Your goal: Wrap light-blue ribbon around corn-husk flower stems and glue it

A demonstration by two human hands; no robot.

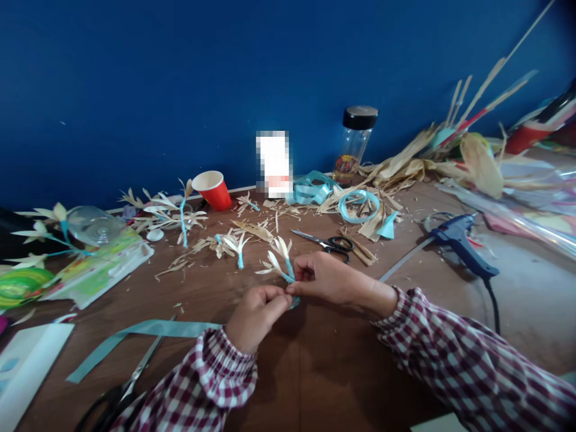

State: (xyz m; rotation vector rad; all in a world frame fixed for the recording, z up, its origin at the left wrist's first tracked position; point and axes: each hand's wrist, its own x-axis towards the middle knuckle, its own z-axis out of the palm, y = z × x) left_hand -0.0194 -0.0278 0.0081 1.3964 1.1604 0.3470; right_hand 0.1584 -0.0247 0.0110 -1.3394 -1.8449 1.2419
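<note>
A small corn-husk flower sprig (282, 252) with pale petals and a stem wrapped in light blue stands between my hands. My right hand (330, 279) is closed, pinching the wrapped stem from the right. My left hand (257, 312) is closed too, its thumb and forefinger pressed together beside the stem's lower part. A light blue ribbon (148, 328) runs from the left of the table up to my left hand, where its end is hidden by the fingers. Just beyond, another husk flower (239, 249) with a blue stem lies on the table.
Black-handled scissors (337, 244) lie beyond my right hand; a second pair of scissors (141, 366) is near my left sleeve. A blue glue gun (465, 240) rests at right. Behind are a red paper cup (215, 193), ribbon coil (359, 207), bottle (355, 144) and corn husks (405, 159).
</note>
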